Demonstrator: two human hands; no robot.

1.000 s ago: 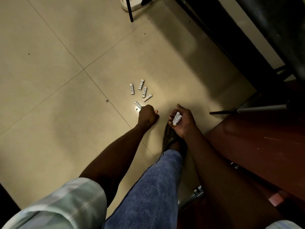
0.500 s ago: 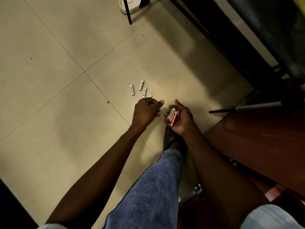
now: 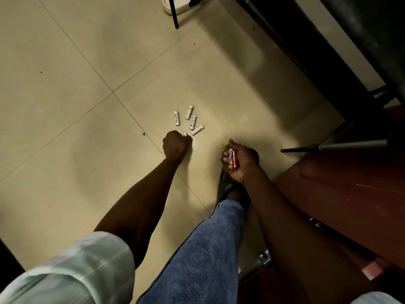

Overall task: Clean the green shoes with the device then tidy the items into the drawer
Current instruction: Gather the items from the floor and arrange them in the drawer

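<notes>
Five white batteries (image 3: pixel 177 117) lie loose on the floor tiles (image 3: pixel 65 106), just past a grout line where two tiles meet. The left hand (image 3: pixel 176 144) curls over the nearest one, pinching its tip. The right hand (image 3: pixel 237 160) cups a white and a red battery (image 3: pixel 234 158). Small, smooth cylinders on glossy tile will likely roll, so I'd pick each up by its middle. No green shoes or drawer are in sight.

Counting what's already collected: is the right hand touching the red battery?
Touching. The head view shows the right hand with its fingers curled around the red battery, which lies in the palm beside a white battery.
</notes>
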